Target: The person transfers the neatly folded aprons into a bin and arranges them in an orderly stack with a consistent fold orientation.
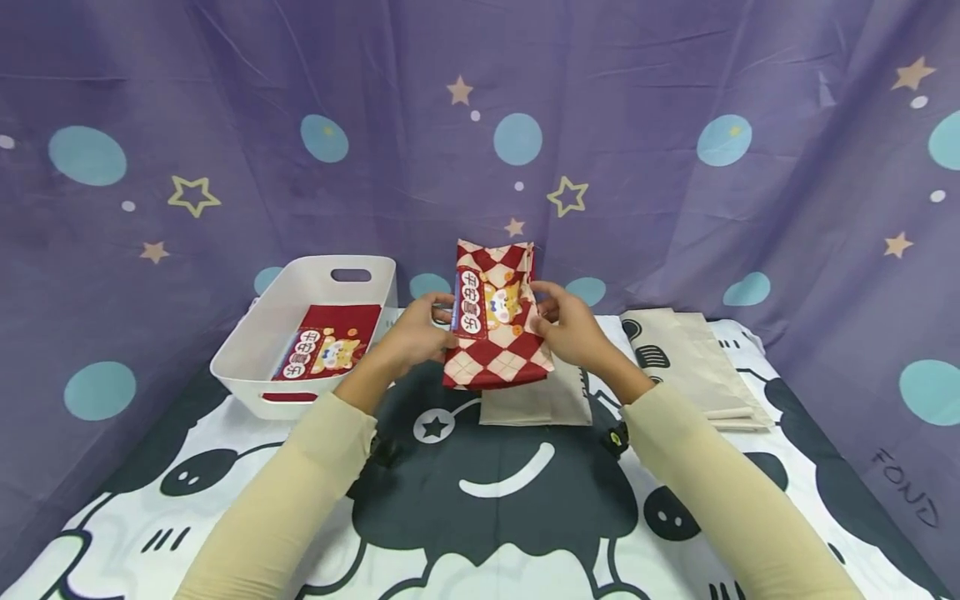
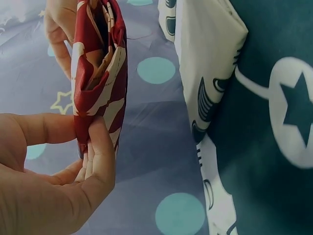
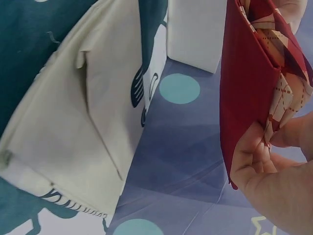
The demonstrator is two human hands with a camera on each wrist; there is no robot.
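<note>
A folded red-and-cream checked cloth bag with a cartoon animal and a lettered panel is held up at the middle, above the table. My left hand pinches its left edge, thumb and fingers on either side in the left wrist view. On the opposite edge, my right hand grips the cloth the same way. From the side, the folded layers gape a little, and a plain red face shows in the right wrist view. Below the bag lies a folded beige cloth bag, partly hidden by it.
To the left stands a white plastic basket with handle slots, a red folded bag with a similar print inside. At the right lies a stack of folded beige cloth. A patterned cloth covers the table; a purple curtain hangs behind.
</note>
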